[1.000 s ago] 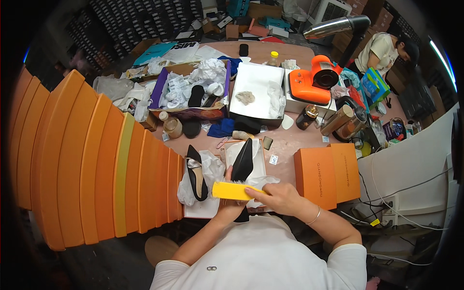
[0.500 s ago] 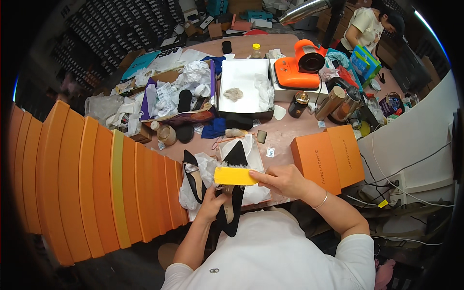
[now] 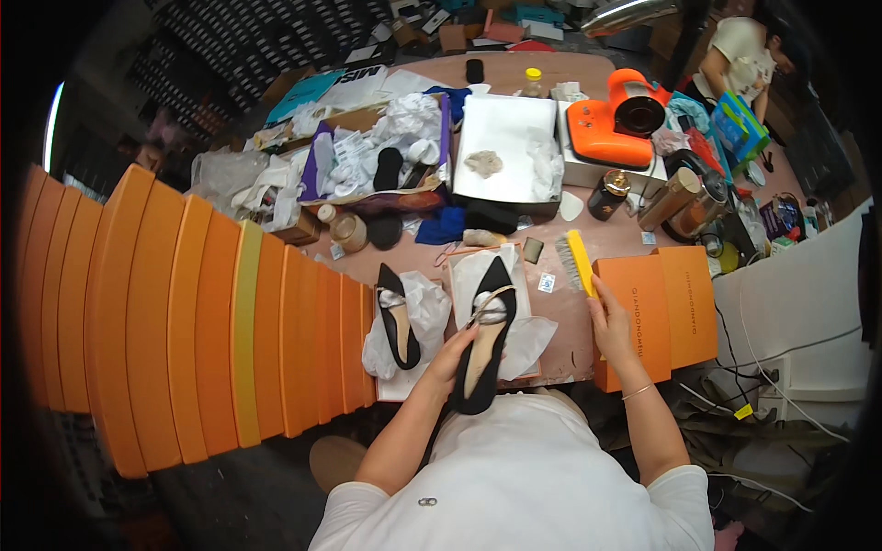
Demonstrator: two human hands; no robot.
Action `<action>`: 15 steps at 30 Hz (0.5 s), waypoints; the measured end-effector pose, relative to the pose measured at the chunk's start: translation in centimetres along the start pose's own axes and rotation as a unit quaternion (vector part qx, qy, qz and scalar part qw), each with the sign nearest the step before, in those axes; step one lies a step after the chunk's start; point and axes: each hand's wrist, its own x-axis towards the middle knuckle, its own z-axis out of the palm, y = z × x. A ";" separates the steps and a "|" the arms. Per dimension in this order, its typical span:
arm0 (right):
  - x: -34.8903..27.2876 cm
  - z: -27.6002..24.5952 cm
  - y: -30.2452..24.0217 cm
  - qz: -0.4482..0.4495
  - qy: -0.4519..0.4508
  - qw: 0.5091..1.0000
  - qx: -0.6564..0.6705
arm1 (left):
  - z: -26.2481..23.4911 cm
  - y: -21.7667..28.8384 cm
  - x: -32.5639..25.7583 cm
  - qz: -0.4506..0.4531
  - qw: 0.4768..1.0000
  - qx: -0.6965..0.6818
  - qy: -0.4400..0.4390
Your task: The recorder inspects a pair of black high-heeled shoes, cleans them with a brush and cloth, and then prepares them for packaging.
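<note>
My left hand (image 3: 451, 355) is closed around the side of a black pointed flat shoe (image 3: 483, 356), held over an open shoebox with white tissue paper (image 3: 526, 342). The shoe's toe points away from me; its beige insole and a thin strap across the front show. To the right, my right hand (image 3: 610, 320) grips the yellow handle of a brush (image 3: 582, 262) with pale bristles, apart from the shoe. A matching black shoe (image 3: 399, 323) lies on tissue paper at the left, beside the stack of orange boxes.
Orange shoeboxes (image 3: 220, 321) stand in a long row at the left. Two more orange boxes (image 3: 657, 312) sit at the right. Behind are a purple box of crumpled paper (image 3: 445, 147), a white-lidded box (image 3: 501, 124), an orange machine (image 3: 606, 133) and bottles. Another person (image 3: 740, 64) stands back right.
My right hand has carried the brush off the shoe to the right and turned it upright. The shoe in my left hand has shifted right in view, as the whole view has moved.
</note>
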 end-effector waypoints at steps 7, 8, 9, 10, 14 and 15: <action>-3.7 3.6 2.5 0.200 -0.135 0.962 0.127 | -13.1 0.2 0.0 0.268 0.644 0.510 0.503; -3.5 3.8 1.9 0.178 -0.155 0.964 0.125 | -16.4 -0.2 0.0 0.178 0.706 0.462 0.507; -3.3 4.2 1.4 0.161 -0.168 0.965 0.123 | -16.9 0.7 -0.2 0.179 0.686 0.489 0.508; -3.1 4.6 0.3 0.139 -0.187 0.964 0.125 | -19.0 0.8 0.0 0.160 0.722 0.456 0.495; -1.5 5.8 -1.9 0.084 -0.208 0.962 0.155 | -16.2 -0.6 0.9 0.214 0.604 0.514 0.571; -1.3 5.8 -2.2 0.073 -0.226 0.959 0.151 | -16.0 -1.4 0.6 0.205 0.640 0.505 0.541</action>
